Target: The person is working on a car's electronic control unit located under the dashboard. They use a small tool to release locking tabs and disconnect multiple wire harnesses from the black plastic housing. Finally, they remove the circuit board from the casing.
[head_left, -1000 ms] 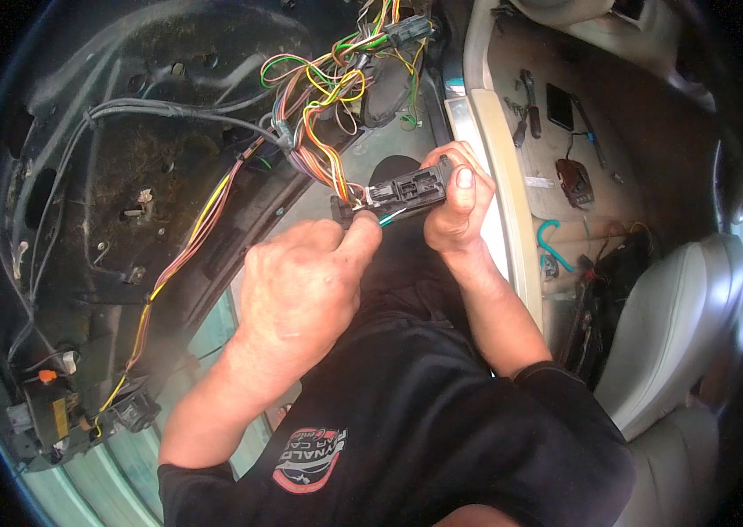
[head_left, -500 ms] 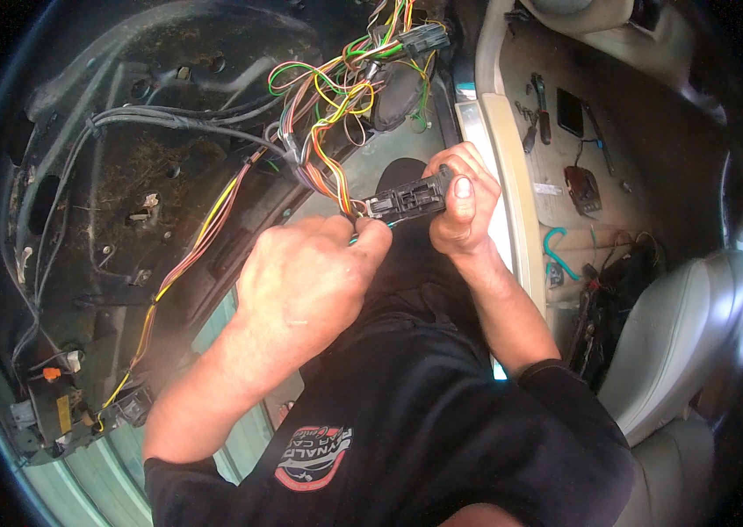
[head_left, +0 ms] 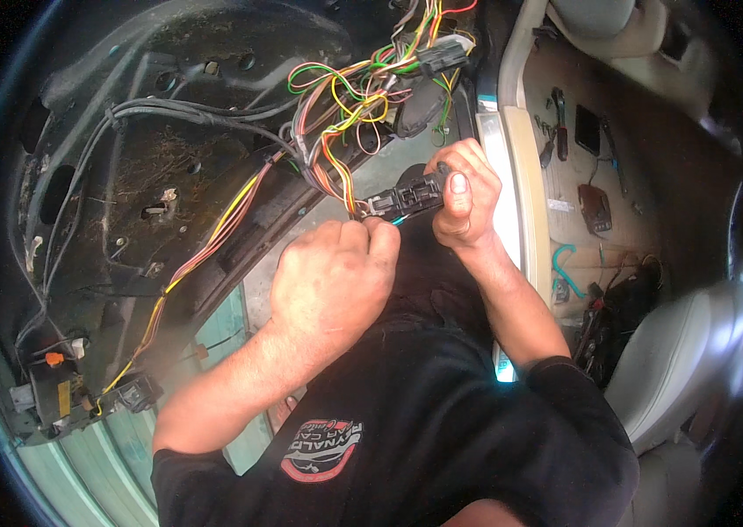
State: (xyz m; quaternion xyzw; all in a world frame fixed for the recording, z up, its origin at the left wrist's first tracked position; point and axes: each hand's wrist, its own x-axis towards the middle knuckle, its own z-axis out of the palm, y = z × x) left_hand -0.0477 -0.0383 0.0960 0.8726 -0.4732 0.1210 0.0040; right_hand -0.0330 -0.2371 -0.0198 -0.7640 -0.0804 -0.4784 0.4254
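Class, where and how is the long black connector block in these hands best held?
The black connector block is probably best held by its right end, coming from the right: it is long and narrow, and the coloured wires meet its left end, beside the left hand. The right hand holds that right end.

Black slotted connector (head_left: 405, 199), slightly tilted, held mid-air

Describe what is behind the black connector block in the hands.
Dark clothing shows below the black connector block, with a teal sliver at its lower edge. The block covers whatever is directly behind it; the left hand partly hides its wired end.
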